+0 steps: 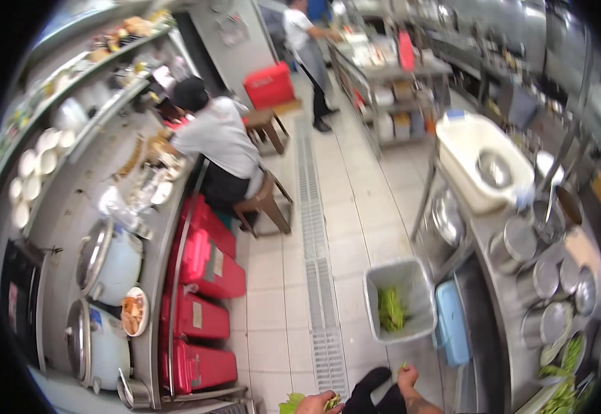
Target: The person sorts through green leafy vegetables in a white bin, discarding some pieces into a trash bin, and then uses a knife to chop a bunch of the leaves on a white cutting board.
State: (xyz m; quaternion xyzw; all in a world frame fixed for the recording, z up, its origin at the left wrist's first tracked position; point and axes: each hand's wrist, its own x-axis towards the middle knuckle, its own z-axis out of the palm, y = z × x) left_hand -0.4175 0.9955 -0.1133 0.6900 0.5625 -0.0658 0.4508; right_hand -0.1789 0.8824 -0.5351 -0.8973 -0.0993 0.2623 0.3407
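At the bottom edge, my left hand (pixel 321 402) is closed around leafy greens (pixel 292 403) that stick out on both sides of it. My right hand (pixel 408 376), to the right of my dark-clothed legs, pinches a small green piece (pixel 404 365) at its fingertips. Just beyond that hand a grey plastic bin (pixel 370 305) stands on the tiled floor, with green leaves (pixel 392 309) lying at its bottom. More leafy greens (pixel 559 396) lie at the lower right by the steel counter.
A metal floor drain (pixel 326 346) runs ahead. Red lidded bins (pixel 204 316) sit under the left counter. A person (pixel 222 129) sits there on a stool; another (pixel 308 52) stands farther back. A light blue container (pixel 453 323) adjoins the grey bin. Steel pots (pixel 512 240) line the right counter.
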